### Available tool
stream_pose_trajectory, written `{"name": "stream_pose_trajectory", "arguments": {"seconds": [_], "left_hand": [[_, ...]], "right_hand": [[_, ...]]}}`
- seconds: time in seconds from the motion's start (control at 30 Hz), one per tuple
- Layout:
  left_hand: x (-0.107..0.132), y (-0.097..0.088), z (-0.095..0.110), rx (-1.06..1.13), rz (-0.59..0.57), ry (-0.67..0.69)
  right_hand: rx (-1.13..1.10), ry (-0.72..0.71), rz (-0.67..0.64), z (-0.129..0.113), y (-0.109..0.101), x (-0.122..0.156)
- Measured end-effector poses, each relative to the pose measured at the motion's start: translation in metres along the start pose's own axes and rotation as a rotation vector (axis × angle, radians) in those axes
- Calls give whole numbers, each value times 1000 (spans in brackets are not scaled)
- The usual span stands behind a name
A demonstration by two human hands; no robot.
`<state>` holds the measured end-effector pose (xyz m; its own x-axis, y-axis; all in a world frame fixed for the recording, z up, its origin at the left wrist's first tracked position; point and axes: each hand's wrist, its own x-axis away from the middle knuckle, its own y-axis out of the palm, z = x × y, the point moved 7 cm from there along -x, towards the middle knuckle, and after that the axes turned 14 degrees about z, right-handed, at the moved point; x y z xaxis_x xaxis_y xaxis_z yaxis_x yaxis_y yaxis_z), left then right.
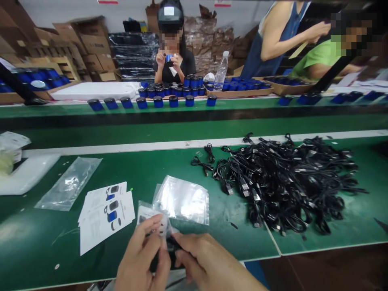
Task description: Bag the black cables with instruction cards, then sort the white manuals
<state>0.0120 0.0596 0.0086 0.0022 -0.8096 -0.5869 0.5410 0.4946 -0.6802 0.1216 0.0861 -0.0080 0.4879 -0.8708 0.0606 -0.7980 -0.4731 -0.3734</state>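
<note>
- Left hand [145,252]: we see its fingers pinching a small clear bag [144,211] just above the near edge of the bench [230,241]; a printed sheet seems to lie inside.
- Right hand [201,254]: we see it closed on a dark item [172,243], probably a cable, at the side of that bag; the fingers hide most of it, so we cannot tell how much, if any, is inside.
- Snagging: we judge that a stiff plug or loose loop could catch the bag's lip—thin film tears or creases easily—and crumple the sheet.
- Dropping: should either grip slacken, we would expect the item to slip over the near edge.
- Sticking: the stack of bags [184,198] lies just beyond the hands; film clings, so two could lift together.
- Tangling: in the cable pile [281,182], to the right, we note crossed leads; pulling one could drag others.
- Scattering: a stray sleeve could skew the leaflets [106,220] at left.
</note>
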Motion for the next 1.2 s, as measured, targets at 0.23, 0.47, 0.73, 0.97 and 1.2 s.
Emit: {"name": "stream_pose_trajectory", "arguments": {"seconds": [0.23,0.47,0.73,0.97,1.2], "left_hand": [[11,11,2,7,55,-72],[8,9,8,23,93,-19],[-1,1,16,-16,125,34],[-1,4,22,-35,-19,122],[-10,14,-20,284,-441,-331]], "right_hand": [[-298,80,-11,5,-12,-2],[-379,164,-102,11,-12,-5],[64,-31,607,13,-23,-5],[57,178,424,21,-25,-11],[-103,93,142,1,-23,-11]]}}
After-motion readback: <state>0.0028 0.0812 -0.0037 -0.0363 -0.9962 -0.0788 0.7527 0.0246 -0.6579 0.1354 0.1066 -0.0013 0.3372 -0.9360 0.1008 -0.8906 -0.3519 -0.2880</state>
